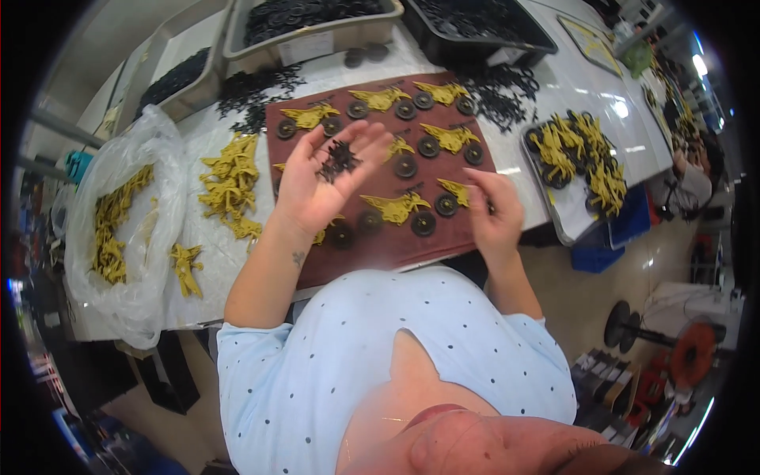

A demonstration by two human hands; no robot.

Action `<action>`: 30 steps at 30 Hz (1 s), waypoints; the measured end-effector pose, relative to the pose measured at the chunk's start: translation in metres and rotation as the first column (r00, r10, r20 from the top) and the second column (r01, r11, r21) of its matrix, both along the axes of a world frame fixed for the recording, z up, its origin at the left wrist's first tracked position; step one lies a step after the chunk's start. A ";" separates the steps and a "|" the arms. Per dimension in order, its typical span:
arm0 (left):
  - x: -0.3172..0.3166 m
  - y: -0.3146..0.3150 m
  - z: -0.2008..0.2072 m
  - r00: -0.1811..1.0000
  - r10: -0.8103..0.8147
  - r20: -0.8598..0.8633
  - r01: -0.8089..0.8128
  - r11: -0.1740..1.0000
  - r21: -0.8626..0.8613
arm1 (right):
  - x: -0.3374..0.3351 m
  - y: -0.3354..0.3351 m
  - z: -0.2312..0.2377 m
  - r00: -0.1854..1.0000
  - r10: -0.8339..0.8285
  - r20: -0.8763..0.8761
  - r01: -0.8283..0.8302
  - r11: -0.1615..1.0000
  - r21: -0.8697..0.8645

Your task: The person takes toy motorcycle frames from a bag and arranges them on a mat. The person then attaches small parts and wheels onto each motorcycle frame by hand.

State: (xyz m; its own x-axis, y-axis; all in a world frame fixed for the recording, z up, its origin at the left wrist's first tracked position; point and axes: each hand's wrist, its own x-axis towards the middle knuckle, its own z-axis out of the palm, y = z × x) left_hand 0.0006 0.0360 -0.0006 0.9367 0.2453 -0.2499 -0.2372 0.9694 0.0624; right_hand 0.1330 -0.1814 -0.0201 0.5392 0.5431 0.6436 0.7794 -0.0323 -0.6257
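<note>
Black clips [339, 158] heaped in open left hand [321, 178]; right hand [495, 210] fingers pinch 1 yellow part [457, 190].

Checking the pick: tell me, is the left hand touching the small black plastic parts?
Touching: the head view shows the small black plastic parts lying in the upturned left hand.

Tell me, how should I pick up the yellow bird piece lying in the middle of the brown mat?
Pinch the yellow bird piece across its thicker middle body, coming straight down from above. It lies flat on the brown mat, its thin wing tips look bendy, and black wheels crowd its right side.
</note>
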 end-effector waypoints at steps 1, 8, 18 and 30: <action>0.002 -0.013 0.002 0.998 -0.060 -0.016 0.060 0.998 0.031 | -0.006 0.007 0.003 0.996 0.074 0.047 -0.073 0.997 -0.016; 0.013 -0.056 -0.030 0.937 -0.346 0.037 0.343 0.937 0.066 | -0.024 0.021 0.004 0.970 0.202 0.136 -0.172 0.964 -0.205; 0.021 -0.079 -0.026 0.937 -0.320 -0.139 0.333 0.939 0.087 | -0.019 -0.005 0.002 0.940 0.104 -0.324 -0.172 0.967 -0.190; 0.027 -0.088 -0.041 0.869 -0.351 -0.347 0.482 0.756 0.443 | -0.010 -0.024 -0.027 0.922 0.052 -0.384 -0.097 0.990 -0.098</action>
State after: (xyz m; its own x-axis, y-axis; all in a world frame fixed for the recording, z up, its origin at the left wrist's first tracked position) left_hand 0.0277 -0.0516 -0.0417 0.9059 -0.0054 -0.4235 0.2679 0.7818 0.5630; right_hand 0.1231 -0.2054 -0.0466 0.6861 0.6480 0.3308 0.4868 -0.0710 -0.8706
